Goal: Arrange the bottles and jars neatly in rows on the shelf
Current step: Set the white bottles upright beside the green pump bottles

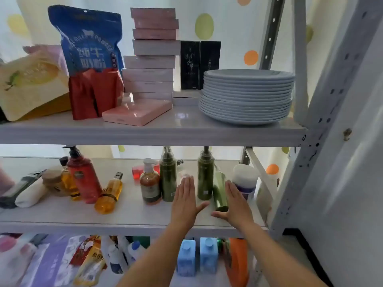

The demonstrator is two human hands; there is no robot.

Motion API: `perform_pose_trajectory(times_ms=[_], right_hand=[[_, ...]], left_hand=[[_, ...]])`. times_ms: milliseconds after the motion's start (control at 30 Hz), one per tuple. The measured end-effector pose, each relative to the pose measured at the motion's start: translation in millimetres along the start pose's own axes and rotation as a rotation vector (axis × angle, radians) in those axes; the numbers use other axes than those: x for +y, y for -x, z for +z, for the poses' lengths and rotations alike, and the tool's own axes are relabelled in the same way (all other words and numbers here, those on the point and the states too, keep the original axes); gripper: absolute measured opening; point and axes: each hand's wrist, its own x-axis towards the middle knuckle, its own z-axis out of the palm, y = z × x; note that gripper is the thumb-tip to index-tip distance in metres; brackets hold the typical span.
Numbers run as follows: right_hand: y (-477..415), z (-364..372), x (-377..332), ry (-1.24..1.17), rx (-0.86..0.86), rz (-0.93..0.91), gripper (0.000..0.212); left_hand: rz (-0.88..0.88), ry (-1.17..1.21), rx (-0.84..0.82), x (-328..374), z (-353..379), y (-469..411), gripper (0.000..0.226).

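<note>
Polka-dot wall behind, grey metal shelf (pixel 132 212) in front, and both hands are on the middle level. Left hand (pixel 185 201) is flat and open, holding nothing, beside a tall olive pump bottle (pixel 205 175). Right hand (pixel 236 204) is open too, palm against a leaning green tube (pixel 220 191), not gripping it. That tube looks ready to topple; one nudge could knock it into the white jar (pixel 244 179) or the pump bottle. Over left, an orange bottle (pixel 109 193) also leans, and the red pump bottle (pixel 84 177) stands crooked, unsorted.
</note>
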Motion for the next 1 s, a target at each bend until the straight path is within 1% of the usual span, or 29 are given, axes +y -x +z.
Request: perform_pose_trajectory(times_ms=[33, 67, 100, 133, 200, 233, 333, 467, 600, 733, 800, 900, 933, 1000], right_hand=[[-2, 2, 1, -0.051, 0.013, 0.034, 0.104], [-4, 7, 5, -0.116, 0.039, 0.076, 0.089], [-5, 10, 7, -0.151, 0.028, 0.147, 0.074], [-8, 13, 11, -0.209, 0.008, 0.214, 0.069], [-15, 20, 13, -0.336, -0.036, 0.334, 0.077], [-18, 18, 12, -0.396, -0.063, 0.371, 0.076], [-28, 14, 10, -0.497, -0.159, 0.478, 0.064], [-41, 19, 11, -0.569, -0.206, 0.542, 0.057], [-48, 20, 13, -0.618, -0.229, 0.59, 0.053], [-49, 16, 13, -0.654, -0.246, 0.619, 0.059], [-48, 14, 13, -0.653, -0.234, 0.626, 0.061], [-45, 19, 11, -0.672, -0.184, 0.63, 0.062], [-42, 24, 9, -0.63, -0.131, 0.629, 0.063], [-35, 33, 3, -0.405, 0.104, 0.583, 0.062]], left_hand=[[-0.045, 0.007, -0.019, 2, 2, 0, 0.104], [-0.093, 0.005, -0.017, 6, 3, -1, 0.1], [-0.129, -0.017, -0.008, 6, 6, -3, 0.094], [-0.163, -0.013, 0.008, 6, 7, -6, 0.088], [-0.195, -0.013, -0.006, 6, 9, -12, 0.081], [-0.202, -0.005, -0.023, 4, 10, -17, 0.079], [-0.21, 0.051, -0.078, 3, 9, -29, 0.072], [-0.227, 0.07, -0.103, 5, 13, -38, 0.062], [-0.283, -0.014, -0.116, 5, 20, -39, 0.065], [-0.428, -0.037, -0.163, 9, 25, -38, 0.077], [-0.514, -0.002, -0.189, 9, 29, -37, 0.083], [-0.736, 0.2, -0.241, 5, 31, -34, 0.083], [-0.778, 0.253, -0.257, 4, 31, -33, 0.08], [-0.8, 0.319, -0.277, 0, 32, -33, 0.077]])
